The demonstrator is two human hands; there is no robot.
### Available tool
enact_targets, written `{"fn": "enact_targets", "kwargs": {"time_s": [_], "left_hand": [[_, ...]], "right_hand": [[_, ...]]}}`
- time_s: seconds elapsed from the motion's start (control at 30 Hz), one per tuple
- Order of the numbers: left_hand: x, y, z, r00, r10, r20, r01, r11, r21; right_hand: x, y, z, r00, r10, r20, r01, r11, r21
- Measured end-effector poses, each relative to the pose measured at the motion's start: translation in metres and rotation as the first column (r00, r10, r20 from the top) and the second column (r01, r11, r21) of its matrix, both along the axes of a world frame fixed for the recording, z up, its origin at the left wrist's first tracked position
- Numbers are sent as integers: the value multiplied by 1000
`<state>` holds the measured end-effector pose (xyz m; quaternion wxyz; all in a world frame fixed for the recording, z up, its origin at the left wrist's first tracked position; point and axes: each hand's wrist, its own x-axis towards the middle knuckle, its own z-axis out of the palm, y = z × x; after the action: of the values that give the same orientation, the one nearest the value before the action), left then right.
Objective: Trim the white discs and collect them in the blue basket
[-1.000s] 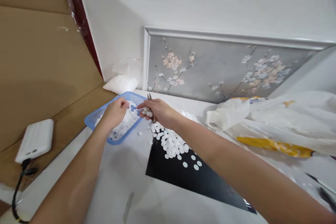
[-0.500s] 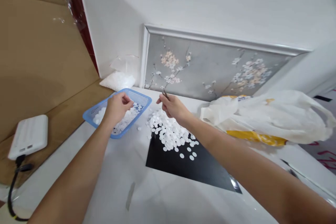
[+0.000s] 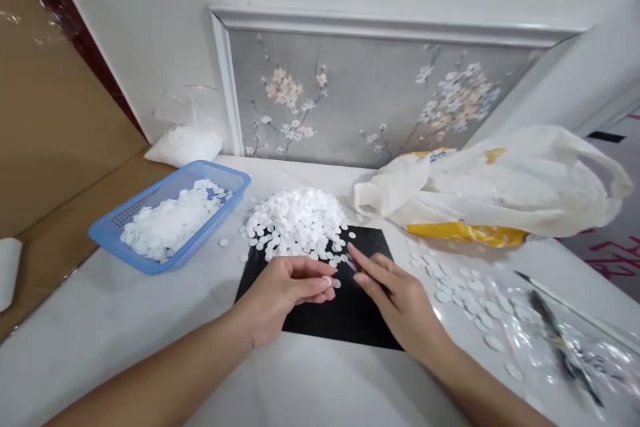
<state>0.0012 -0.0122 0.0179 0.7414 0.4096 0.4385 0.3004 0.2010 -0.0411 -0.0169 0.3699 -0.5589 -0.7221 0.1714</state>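
Observation:
My left hand (image 3: 280, 297) is closed in a pinch over the black sheet (image 3: 333, 323), with a small white disc (image 3: 327, 281) at its fingertips. Close by on the right, my right hand (image 3: 400, 290) grips a thin metal tool, apparently tweezers (image 3: 351, 263), mostly covered by the fingers. A heap of white discs (image 3: 300, 217) lies just beyond both hands, partly on the sheet and partly on the white table. To the left stands a blue plastic basket (image 3: 197, 235) holding many more white discs (image 3: 167, 220).
Behind the basket sits a clear bag of white material (image 3: 185, 143). A white and yellow plastic bag (image 3: 475, 193) lies at the right. Scattered discs (image 3: 467, 290), clear plastic packaging (image 3: 540, 353) and a black pen-like tool (image 3: 560, 337) are at the lower right. Cardboard (image 3: 75, 193) borders the left side.
My left hand has moved from over the blue basket to the black sheet, near my right hand. My right hand has come down and closer. The view has shifted right.

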Motion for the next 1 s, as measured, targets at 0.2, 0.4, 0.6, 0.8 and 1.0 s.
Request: {"fn": "enact_targets", "kwargs": {"time_s": [0.2,0.4,0.6,0.8,1.0], "left_hand": [[-3,1,-3,995,92,28,-87,987,-137],[-4,0,-7,993,115,2,-113,975,-189],[-3,-4,-7,990,138,3,-134,971,-199],[-2,-8,-7,994,108,13,-106,987,-122],[-2,-9,-4,998,57,4,-57,998,6]], "right_hand": [[-6,-10,2,990,142,21,-143,987,77],[-13,-13,6,988,153,14,-154,983,100],[-19,-17,6,990,137,28,-139,985,99],[-22,-19,6,988,140,57,-145,985,94],[-23,-20,7,988,146,47,-149,987,63]]}}
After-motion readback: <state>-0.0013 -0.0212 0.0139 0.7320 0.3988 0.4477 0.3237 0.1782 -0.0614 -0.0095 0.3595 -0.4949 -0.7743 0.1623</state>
